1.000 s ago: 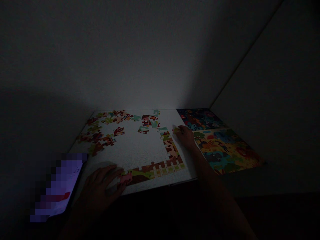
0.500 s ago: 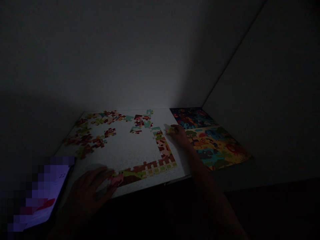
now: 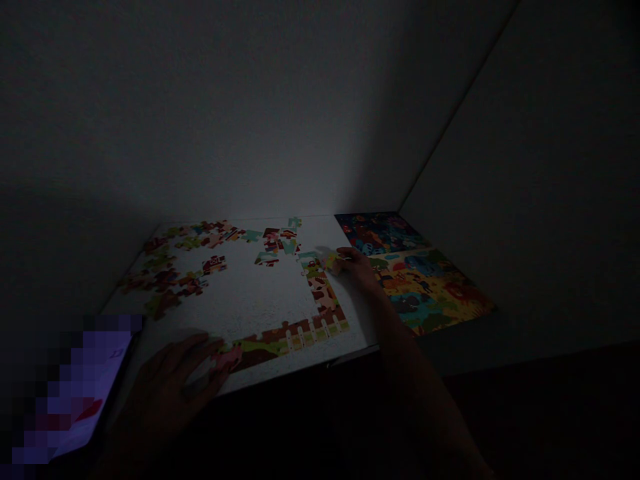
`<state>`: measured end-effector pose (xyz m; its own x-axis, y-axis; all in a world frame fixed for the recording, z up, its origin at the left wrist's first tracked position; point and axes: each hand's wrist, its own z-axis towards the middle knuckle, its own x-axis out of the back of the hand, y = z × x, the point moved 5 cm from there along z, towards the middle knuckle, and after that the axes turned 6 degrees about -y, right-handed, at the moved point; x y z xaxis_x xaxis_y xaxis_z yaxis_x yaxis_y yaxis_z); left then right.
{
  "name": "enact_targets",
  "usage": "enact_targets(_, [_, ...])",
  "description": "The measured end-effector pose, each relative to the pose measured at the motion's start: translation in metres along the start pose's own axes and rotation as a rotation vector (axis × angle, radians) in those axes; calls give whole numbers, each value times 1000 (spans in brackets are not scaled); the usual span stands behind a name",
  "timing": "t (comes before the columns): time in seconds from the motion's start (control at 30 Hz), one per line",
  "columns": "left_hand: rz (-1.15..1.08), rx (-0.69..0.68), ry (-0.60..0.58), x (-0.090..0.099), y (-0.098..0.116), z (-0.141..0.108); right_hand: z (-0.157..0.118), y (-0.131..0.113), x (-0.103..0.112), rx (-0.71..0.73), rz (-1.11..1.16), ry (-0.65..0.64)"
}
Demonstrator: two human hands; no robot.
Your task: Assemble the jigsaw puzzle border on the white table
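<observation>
right hand [image 3: 357, 270] rested at the inner corner of the joined strip of brown-and-green fence-pattern jigsaw pieces [image 3: 295, 337], its fingers drawn close around a small yellow-green cardboard jigsaw piece [image 3: 329, 261] just left of the fingertips. the dim light hid whether they gripped it, and the piece was too small to show a long axis. the right hand was far nearer to it than the left hand [image 3: 170, 393], which lay with fingers spread open on a pink cardboard jigsaw piece [image 3: 227, 358] at the strip's lower end, on the white speckled board [image 3: 250, 313]. loose multicoloured pieces [image 3: 173, 263] lay up left, a bright printed picture sheet [image 3: 415, 273] right.
</observation>
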<state>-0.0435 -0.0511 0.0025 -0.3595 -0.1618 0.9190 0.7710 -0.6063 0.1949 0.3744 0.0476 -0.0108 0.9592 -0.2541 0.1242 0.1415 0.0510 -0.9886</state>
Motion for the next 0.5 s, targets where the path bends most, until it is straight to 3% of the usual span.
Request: enact_targets(0.5, [27, 9, -37, -7, -5, -5, -1, 2, -3, -23, 202, -9])
